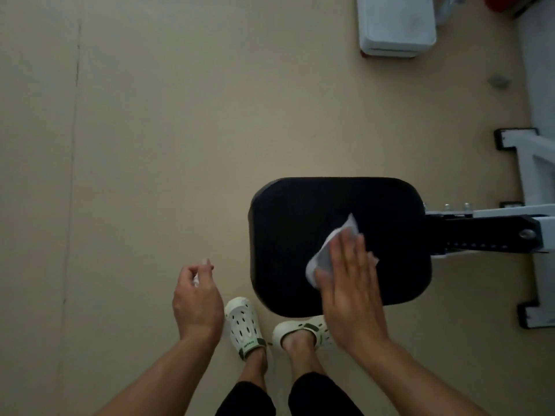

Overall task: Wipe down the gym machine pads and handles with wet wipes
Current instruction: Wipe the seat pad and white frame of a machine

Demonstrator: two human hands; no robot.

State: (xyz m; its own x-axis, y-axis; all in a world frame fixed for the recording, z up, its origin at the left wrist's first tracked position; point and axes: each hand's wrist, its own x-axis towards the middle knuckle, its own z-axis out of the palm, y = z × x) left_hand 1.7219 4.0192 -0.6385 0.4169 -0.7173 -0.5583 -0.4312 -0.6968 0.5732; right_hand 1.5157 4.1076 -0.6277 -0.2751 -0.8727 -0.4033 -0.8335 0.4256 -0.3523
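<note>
Pressed wet wipe [326,253] flat on black seat pad [300,235] with right hand [348,283], fingers straight, left hand [196,295] beside the pad, fingers loosely curled around something small and white, shoe lettering unreadable.

The beige floor [150,130] fills most of the frame, with a faint seam running down its left side. My two feet stand on it at the bottom centre in pale perforated clogs [244,324]. A white machine frame [531,175] rests on the floor along the right edge on black end caps, one at mid right and another at lower right. At the upper right a white block [396,24] sits on the floor. The black seat pad [300,223] rides above the floor at centre right; a white wet wipe [322,259] lies flat on its top, pressed under the straight fingers [354,256] of my right hand.
</note>
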